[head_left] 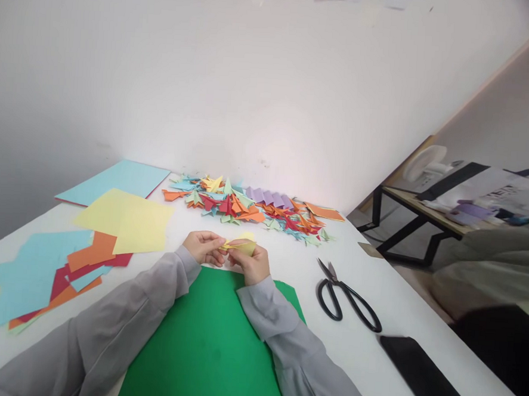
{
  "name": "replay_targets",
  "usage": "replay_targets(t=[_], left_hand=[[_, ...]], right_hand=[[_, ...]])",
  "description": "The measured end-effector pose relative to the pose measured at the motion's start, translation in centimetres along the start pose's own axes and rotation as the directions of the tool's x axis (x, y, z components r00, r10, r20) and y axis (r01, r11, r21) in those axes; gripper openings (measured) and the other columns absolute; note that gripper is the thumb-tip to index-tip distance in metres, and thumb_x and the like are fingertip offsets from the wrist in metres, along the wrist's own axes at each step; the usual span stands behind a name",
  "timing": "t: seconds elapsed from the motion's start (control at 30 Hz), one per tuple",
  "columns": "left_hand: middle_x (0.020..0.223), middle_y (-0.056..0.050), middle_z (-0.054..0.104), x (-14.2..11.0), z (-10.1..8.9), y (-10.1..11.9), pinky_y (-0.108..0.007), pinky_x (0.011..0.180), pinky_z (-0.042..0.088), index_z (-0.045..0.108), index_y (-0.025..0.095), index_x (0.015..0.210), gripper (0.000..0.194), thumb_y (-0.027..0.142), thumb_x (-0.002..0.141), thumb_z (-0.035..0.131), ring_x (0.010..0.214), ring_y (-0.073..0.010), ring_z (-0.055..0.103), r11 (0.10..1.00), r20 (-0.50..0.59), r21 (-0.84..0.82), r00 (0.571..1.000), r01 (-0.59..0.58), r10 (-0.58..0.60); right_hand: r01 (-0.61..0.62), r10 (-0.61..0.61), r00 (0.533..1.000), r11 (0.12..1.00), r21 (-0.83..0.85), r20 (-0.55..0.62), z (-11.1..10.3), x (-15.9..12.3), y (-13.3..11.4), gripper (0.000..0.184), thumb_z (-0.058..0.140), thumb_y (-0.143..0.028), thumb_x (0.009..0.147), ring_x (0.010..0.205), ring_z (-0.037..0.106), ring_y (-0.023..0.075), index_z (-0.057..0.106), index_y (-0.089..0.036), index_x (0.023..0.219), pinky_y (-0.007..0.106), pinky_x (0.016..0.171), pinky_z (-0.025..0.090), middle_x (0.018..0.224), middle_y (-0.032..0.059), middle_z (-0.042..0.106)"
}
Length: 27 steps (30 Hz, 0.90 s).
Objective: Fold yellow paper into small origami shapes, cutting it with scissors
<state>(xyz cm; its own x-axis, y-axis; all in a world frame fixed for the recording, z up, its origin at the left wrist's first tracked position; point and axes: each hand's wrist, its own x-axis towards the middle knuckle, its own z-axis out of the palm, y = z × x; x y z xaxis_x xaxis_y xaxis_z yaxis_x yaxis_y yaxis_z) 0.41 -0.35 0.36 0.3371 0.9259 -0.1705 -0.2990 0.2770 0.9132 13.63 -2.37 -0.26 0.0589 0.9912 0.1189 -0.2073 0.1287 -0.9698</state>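
A small folded piece of yellow paper (246, 244) is between my two hands, just past the far edge of a green sheet (211, 332). My left hand (204, 247) pinches its left end between thumb and fingers. On the other side, my right hand (254, 264) grips the wider right part, thumb on the near face. The fingers partly cover the folds, so the exact shape cannot be made out. Beyond the hands lies a heap of folded paper pieces (228, 206) in orange, red, yellow, green and blue.
Black-handled scissors (331, 280) lie open at right, near a black flat object (428, 375). Loose blue paper (36, 273), orange scraps (93, 251) and a yellow sheet (124, 219) lie at left. Pleated purple paper (270, 198) stands by the wall.
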Motion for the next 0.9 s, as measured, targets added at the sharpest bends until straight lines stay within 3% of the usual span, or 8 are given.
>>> replay_targets(t=[0.5,0.63,0.77,0.9], left_hand=[[0.046,-0.003,0.061,-0.4,0.4,0.0,-0.021,0.034,0.045,0.053,0.009,0.065,0.043,0.032,0.038,0.078,0.033,-0.0097,0.052,0.996,-0.042,0.003,0.996,-0.084,0.084],[0.042,-0.001,0.059,-0.3,0.2,-0.1,-0.021,0.034,0.045,0.054,0.009,0.064,0.04,0.031,0.04,0.077,0.032,-0.0093,0.05,0.992,-0.083,0.016,0.989,-0.121,0.122],[0.037,0.001,0.056,-0.2,0.1,-0.2,-0.021,0.035,0.045,0.053,0.01,0.065,0.037,0.03,0.044,0.076,0.031,-0.0096,0.05,0.99,-0.121,0.034,0.983,-0.138,0.141],[0.044,-0.001,0.06,-0.3,0.2,-0.3,-0.021,0.035,0.046,0.053,0.01,0.066,0.037,0.03,0.045,0.076,0.034,-0.0107,0.053,0.99,-0.103,0.04,0.985,-0.135,0.139]], right_hand=[[0.105,-0.105,0.994,0.994,0.004,-0.038,-0.1,0.2,1.1,0.014,0.067,-0.018,0.049,0.034,0.047,0.0087,0.063,-0.016,0.062,0.021,0.035,0.038,0.041,-0.0033,0.055],[0.087,-0.088,0.996,0.996,0.036,0.028,0.1,0.0,0.8,0.044,0.07,-0.017,0.048,0.041,0.051,0.0091,0.06,-0.019,0.091,0.02,0.036,0.041,0.055,-0.0038,0.06],[0.065,-0.067,0.997,0.997,0.052,0.029,0.5,-0.3,0.4,0.079,0.073,-0.021,0.047,0.045,0.052,0.0098,0.039,-0.023,0.119,0.019,0.035,0.042,0.062,-0.0051,0.06],[0.072,-0.074,0.993,0.997,-0.024,-0.09,0.8,-0.4,0.2,0.073,0.071,-0.027,0.051,0.041,0.051,0.0104,0.04,-0.018,0.117,0.02,0.035,0.041,0.05,-0.0061,0.056]])
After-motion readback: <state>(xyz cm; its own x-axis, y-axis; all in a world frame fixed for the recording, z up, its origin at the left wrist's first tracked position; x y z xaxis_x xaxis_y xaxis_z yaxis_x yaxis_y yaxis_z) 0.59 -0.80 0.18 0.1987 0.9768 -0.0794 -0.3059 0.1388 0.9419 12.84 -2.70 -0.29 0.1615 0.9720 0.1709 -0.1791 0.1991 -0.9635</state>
